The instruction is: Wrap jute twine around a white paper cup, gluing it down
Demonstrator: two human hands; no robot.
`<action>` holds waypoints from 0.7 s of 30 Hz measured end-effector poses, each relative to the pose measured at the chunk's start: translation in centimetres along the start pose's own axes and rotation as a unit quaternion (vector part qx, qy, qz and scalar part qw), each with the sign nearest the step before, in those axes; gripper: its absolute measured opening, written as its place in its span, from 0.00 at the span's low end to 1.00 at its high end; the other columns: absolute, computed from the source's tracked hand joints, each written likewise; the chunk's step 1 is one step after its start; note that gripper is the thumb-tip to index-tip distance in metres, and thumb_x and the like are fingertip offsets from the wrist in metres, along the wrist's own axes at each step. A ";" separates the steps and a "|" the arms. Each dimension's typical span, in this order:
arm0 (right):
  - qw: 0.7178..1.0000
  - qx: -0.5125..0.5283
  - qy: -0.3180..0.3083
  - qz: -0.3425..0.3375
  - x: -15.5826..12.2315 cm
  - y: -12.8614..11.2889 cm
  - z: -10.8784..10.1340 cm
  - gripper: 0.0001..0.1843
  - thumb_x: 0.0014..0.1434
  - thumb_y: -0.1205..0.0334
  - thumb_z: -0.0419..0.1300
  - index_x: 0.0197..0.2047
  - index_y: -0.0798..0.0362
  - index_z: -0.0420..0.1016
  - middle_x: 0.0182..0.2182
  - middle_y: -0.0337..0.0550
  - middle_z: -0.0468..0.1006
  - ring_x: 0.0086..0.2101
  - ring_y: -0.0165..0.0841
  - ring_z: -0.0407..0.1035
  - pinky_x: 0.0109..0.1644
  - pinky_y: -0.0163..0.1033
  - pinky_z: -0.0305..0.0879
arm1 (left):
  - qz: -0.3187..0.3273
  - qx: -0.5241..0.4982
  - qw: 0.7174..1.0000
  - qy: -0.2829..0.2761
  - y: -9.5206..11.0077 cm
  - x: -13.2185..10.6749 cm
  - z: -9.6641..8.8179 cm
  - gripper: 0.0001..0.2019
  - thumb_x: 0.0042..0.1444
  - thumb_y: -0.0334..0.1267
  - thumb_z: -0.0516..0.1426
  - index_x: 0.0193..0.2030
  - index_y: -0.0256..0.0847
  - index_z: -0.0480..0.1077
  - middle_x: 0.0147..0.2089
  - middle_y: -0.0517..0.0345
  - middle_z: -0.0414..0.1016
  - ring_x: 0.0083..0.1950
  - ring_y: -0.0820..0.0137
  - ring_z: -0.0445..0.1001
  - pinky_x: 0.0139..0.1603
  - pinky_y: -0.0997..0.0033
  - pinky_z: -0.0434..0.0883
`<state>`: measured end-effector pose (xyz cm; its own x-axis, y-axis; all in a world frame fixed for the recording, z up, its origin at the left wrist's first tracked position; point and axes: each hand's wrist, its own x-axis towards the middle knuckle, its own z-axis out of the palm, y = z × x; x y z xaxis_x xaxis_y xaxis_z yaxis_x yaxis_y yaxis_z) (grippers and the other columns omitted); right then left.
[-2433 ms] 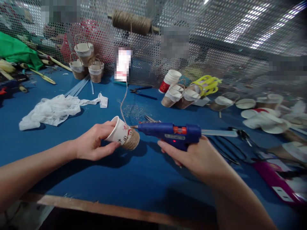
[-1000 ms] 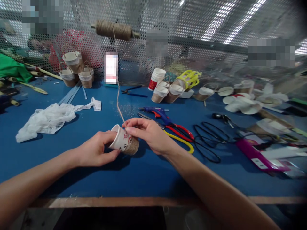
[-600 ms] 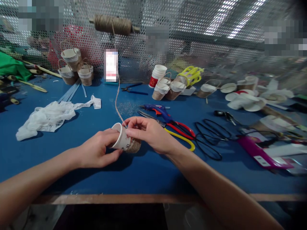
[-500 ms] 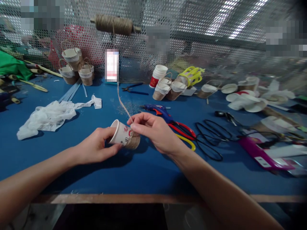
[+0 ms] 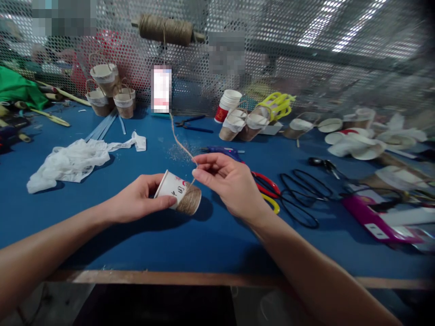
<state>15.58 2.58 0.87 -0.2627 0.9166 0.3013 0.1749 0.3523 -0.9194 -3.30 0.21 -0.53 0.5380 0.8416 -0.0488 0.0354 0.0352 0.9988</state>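
My left hand (image 5: 144,195) grips a white paper cup (image 5: 176,188) by its rim end, thumb outside and fingers inside or behind. The cup lies tilted in the air, its base pointing right, and brown twine (image 5: 190,202) is wound round its base end. My right hand (image 5: 226,181) pinches the twine strand (image 5: 181,146) between thumb and forefinger, just above the cup. From there the strand runs up to a twine spool (image 5: 165,30) on a rod before the mesh. Part of its run is hidden by a blurred patch.
On the blue table (image 5: 136,253) lie white lace ribbon (image 5: 73,163), a glue gun (image 5: 220,152), red-handled scissors (image 5: 267,184), pliers (image 5: 193,124) and a black cable (image 5: 299,190). Twine-covered cups with handles (image 5: 124,103) stand at the back left. A stack of paper cups (image 5: 226,106) stands at the back middle.
My right hand has drawn slightly away from the cup, with a short length of twine now showing between them. The cup has turned in my left hand, showing different printing.
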 end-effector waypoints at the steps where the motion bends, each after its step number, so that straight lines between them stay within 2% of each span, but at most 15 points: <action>1: 1.000 -0.011 0.000 0.004 0.0 0.1 0.0 0.09 0.47 0.63 0.62 0.34 0.54 0.71 0.28 0.37 0.73 0.30 0.26 0.67 0.35 0.35 0.65 | 0.004 0.012 1.000 -0.004 0.0 -0.1 0.0 0.08 0.50 0.33 0.56 0.38 0.34 0.67 0.32 0.59 0.70 0.31 0.75 0.65 0.33 0.77 0.62; 5: 0.999 -0.038 -0.010 0.002 0.1 0.1 0.0 0.05 0.48 0.63 0.62 0.29 0.54 0.70 0.27 0.37 0.73 0.28 0.26 0.67 0.34 0.34 0.64 | 0.018 0.052 0.998 -0.012 0.0 -0.3 0.1 0.08 0.51 0.34 0.56 0.38 0.35 0.67 0.31 0.60 0.69 0.30 0.75 0.64 0.32 0.77 0.62; 21: 0.998 -0.035 -0.041 0.038 0.1 0.4 0.2 0.04 0.49 0.63 0.60 0.28 0.54 0.69 0.25 0.37 0.71 0.26 0.26 0.64 0.31 0.34 0.62 | 0.058 0.124 0.991 -0.014 -0.2 -0.6 0.1 0.09 0.52 0.36 0.54 0.38 0.35 0.69 0.31 0.57 0.70 0.29 0.73 0.64 0.30 0.76 0.63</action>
<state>15.40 2.77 0.51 -0.3227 0.9238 0.2061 0.2623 0.2965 -0.9183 -3.50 -0.37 -0.70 0.5738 0.8167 0.0616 0.1759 -0.1964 0.9646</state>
